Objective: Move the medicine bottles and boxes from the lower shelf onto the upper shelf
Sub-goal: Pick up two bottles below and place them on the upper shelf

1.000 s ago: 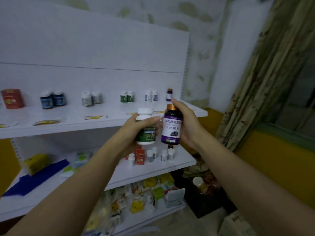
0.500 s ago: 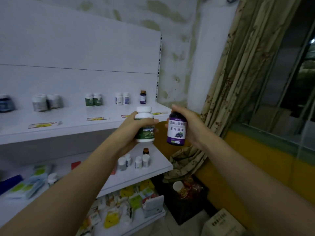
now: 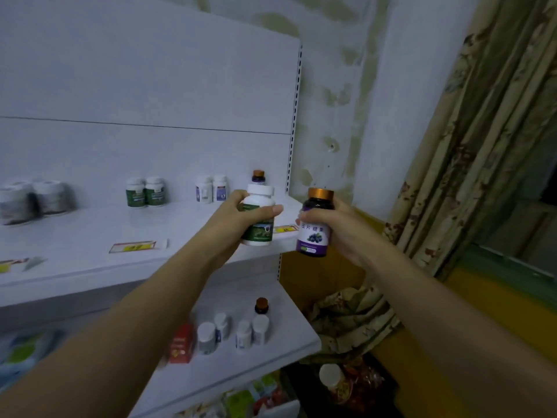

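Both forearms reach up from the bottom corners toward the middle of the view. The left hand (image 3: 238, 218) is wrapped around a white bottle (image 3: 259, 217) with a white cap and green label, thumb across its front, held upright over the front edge of the upper shelf (image 3: 90, 236). The right hand (image 3: 340, 224) grips a purple bottle (image 3: 315, 224) with a copper cap and a berry picture on its label, at 3 o'clock from the white bottle, just beside it but not touching, out past the shelf's right end. Its fingers cover the top of the label. Below the hands, at 6 o'clock, the lower shelf (image 3: 271, 354) carries four small white bottles (image 3: 232, 328), a red box (image 3: 181, 343) at their 9 o'clock, partly hidden by the left forearm, and a small brown bottle (image 3: 261, 305) behind them. Farther left that shelf blurs into green and blue packets too smeared to read. Farther back, along the rear of the upper shelf, stand two green-label bottles (image 3: 145, 192), two white ones (image 3: 212, 188), and a dark bottle (image 3: 258, 176) half hidden behind the white cap; two grey jars (image 3: 33, 199) at 9 o'clock are badly blurred. Yellow price tags (image 3: 134, 246) lie along the shelf front. A curtain (image 3: 470, 146) hangs at 2 o'clock.
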The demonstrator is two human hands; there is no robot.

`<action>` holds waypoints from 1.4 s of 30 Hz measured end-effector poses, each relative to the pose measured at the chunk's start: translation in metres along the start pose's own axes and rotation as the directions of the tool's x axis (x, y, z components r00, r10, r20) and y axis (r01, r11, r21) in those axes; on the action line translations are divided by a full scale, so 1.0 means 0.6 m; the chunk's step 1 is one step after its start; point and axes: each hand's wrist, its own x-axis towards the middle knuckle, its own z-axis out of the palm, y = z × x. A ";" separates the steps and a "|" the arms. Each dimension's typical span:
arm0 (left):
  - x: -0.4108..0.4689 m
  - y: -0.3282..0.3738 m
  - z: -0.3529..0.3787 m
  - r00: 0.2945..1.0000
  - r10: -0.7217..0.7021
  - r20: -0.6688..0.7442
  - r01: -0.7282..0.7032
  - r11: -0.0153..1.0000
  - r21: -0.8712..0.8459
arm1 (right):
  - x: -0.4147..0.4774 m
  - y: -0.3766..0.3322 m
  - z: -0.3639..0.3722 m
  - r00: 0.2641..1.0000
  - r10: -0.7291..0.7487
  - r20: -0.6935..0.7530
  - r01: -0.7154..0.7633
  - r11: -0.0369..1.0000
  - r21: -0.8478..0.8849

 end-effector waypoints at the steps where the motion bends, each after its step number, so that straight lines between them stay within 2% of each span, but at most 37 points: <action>1: 0.029 -0.003 -0.008 1.000 0.005 -0.005 -0.005 1.000 0.018 | 0.033 0.001 -0.003 1.000 0.003 -0.003 -0.003 1.000 -0.026; 8: 0.223 -0.037 -0.050 0.999 0.009 -0.042 -0.005 0.995 0.099 | 0.243 0.012 -0.028 0.999 -0.031 -0.007 0.030 0.996 -0.084; 13: 0.314 -0.077 -0.059 0.996 -0.020 -0.086 0.031 0.990 0.134 | 0.351 0.054 -0.058 1.000 -0.002 0.025 0.005 0.994 -0.108; 21: 0.432 -0.119 -0.064 0.981 -0.028 -0.192 0.065 0.980 0.186 | 0.518 0.124 -0.092 0.993 0.108 0.053 -0.089 0.956 -0.281; 27: 0.503 -0.123 -0.058 0.964 0.002 -0.266 0.042 0.986 0.160 | 0.618 0.165 -0.110 0.987 0.098 0.128 -0.038 0.913 -0.406; 33: 0.549 -0.150 -0.051 0.948 -0.018 -0.317 0.060 0.991 0.121 | 0.709 0.188 -0.110 0.985 0.021 0.174 0.081 0.828 -0.555; 42: 0.582 -0.172 -0.070 0.933 -0.059 -0.354 0.097 0.991 0.090 | 0.773 0.197 -0.095 0.991 -0.058 0.120 0.127 0.692 -0.711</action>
